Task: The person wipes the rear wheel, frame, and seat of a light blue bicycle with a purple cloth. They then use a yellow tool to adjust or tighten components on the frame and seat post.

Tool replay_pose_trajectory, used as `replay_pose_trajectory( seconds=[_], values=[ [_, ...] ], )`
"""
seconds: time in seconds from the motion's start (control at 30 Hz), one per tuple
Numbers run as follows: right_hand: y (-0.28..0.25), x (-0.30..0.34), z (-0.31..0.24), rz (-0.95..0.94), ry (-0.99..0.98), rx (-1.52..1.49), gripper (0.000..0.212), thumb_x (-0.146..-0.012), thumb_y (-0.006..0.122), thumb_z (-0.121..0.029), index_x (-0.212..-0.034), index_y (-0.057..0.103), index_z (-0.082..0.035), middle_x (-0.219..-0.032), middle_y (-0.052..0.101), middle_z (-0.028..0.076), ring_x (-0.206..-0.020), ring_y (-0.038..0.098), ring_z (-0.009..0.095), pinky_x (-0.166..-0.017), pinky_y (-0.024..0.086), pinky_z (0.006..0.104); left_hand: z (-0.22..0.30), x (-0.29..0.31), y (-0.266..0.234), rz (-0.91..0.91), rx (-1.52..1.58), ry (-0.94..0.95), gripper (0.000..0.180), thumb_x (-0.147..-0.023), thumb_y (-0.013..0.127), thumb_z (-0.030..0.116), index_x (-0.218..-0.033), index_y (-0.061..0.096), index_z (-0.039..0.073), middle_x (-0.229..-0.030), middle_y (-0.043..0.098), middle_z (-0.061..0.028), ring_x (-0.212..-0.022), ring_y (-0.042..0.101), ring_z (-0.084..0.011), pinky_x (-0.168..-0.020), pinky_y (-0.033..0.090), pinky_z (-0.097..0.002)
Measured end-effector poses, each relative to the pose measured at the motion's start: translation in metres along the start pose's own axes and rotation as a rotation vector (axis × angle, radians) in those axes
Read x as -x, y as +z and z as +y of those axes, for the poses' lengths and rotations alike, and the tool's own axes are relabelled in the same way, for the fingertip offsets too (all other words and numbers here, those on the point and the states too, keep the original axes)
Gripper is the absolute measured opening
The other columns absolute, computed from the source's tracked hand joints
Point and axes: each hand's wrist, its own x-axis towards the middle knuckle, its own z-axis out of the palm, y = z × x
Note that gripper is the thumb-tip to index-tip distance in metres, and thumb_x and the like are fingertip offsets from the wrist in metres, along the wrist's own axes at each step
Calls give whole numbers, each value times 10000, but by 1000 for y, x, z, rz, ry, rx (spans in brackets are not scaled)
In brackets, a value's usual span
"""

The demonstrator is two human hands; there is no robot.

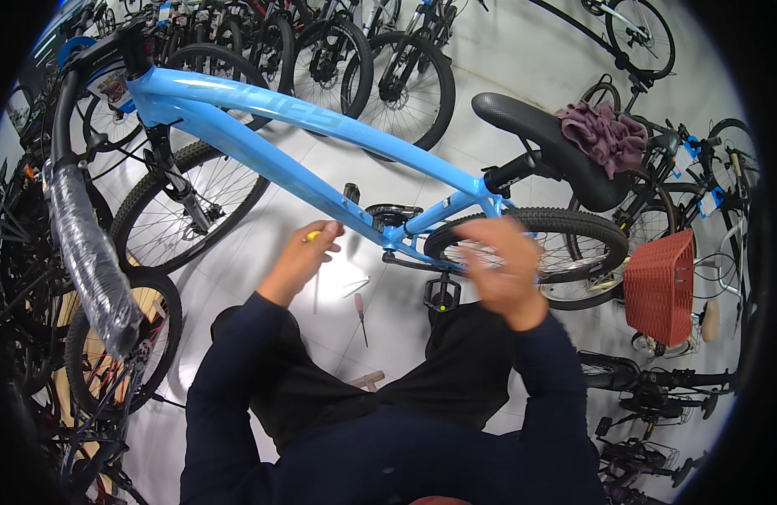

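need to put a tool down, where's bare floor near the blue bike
Bare pale floor lies under the blue bike frame, between its front wheel and the screwdriver. More lies beyond the saddle. The left edge and the red basket side are crowded with bikes.

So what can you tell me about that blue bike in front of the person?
The blue bike has a glossy sky-blue frame, seemingly metal, slanting down from the handlebar end at upper left to the cranks. It stands upright on the pale floor. It has knobby black tyres, a black saddle with a purple rag draped on it, and black pedals. The left hand and the blurred right hand are close by the cranks; contact is unclear.
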Motion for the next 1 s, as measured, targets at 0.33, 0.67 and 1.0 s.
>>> replay_pose_trajectory(
  seconds=[0.33,0.67,1.0],
  values=[
    [180,28,52,-289,612,-633,358,-874,688,-79,-1190,525,-42,-869,695,166,-810,701,335,-705,531,411,-26,-53,69,-257,-43,5,600,-1051,580,378,-1528,430,44,-1261,611,-57,-1098,582,-145,-899,482,-258],
    [171,18,93,-203,869,-499,440,-846,710,-125,-1223,527,11,-794,675,183,-776,680,376,-707,524,438,-7,-119,34,365,-1489,799,131,-786,710,57,-912,743,67,-990,711,-53,-1051,629,-288,-1101,367,-533],
    [155,28,105,-177,856,-463,569,-861,697,-143,-1358,465,10,-784,707,141,-739,709,278,-709,534,379,-12,-121,45,254,-1442,840,90,-762,599,30,-708,657,73,-821,667,-35,-912,621,-257,-1004,427,-449]
  ],
)
